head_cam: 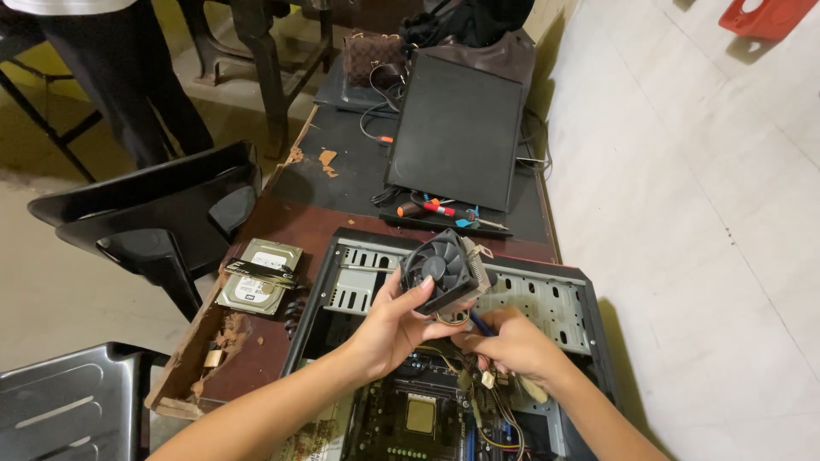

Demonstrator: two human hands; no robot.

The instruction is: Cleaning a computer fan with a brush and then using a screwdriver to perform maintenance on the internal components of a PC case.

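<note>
My left hand [395, 323] holds a black processor cooler fan with its metal heatsink [444, 271], lifted and tilted above an open computer case [547, 299]. My right hand [511, 343] is just below the cooler, fingers closed around a blue-handled tool and the cooler's thin wires [478, 324]. Below both hands lies the motherboard with its bare square processor [419, 415] and a bundle of coloured cables.
A hard drive [260, 277] lies left of the case on the worn brown table. A detached black side panel [457, 128] leans behind the case, with screwdrivers [436, 207] at its foot. Black plastic chairs [162, 213] stand at left; a person's legs show at top left.
</note>
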